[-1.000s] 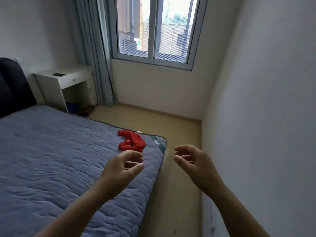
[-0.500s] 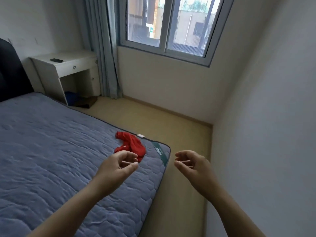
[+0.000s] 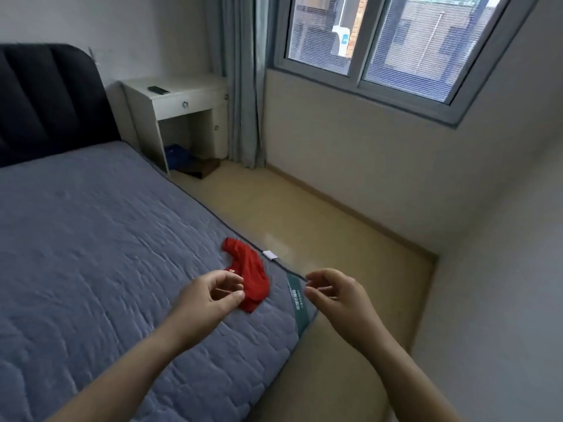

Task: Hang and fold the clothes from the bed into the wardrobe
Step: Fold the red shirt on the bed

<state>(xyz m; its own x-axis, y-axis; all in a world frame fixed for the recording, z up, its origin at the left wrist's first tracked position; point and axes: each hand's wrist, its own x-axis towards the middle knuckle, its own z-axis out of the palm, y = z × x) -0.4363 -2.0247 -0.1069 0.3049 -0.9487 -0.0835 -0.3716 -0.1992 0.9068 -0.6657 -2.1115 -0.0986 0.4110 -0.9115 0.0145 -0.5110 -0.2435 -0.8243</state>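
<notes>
Red cloth, a small crumpled garment (image 3: 248, 278), lies on the grey-blue quilted bed (image 3: 91, 254) close to its near right corner, just inside the mattress edge. A white tag (image 3: 270, 254) sticks out from that edge right beside the garment, and a green label (image 3: 298, 300) wraps the corner of the mattress. The left hand (image 3: 210, 296) is held over the bed at the garment's near left side, its fingers loosely curled with the thumb close to the fingertips and nothing gripped between them. It overlaps the cloth in the view, and whether it touches it cannot be told. The right hand (image 3: 338, 296) is held out at the same level, over the bed's corner and the pale yellow floor (image 3: 335, 239), with the same loose curl and nothing in its grasp. The two hands are near each other but apart. A dark padded headboard (image 3: 51, 99) stands at the far end of the bed. Beside it is a white table (image 3: 179, 95) with a drawer and a small dark object (image 3: 158, 90) lying on top. Something blue (image 3: 175, 153) sits under the table. A grey-green curtain (image 3: 243, 80) hangs between the table and the window (image 3: 396, 47).
</notes>
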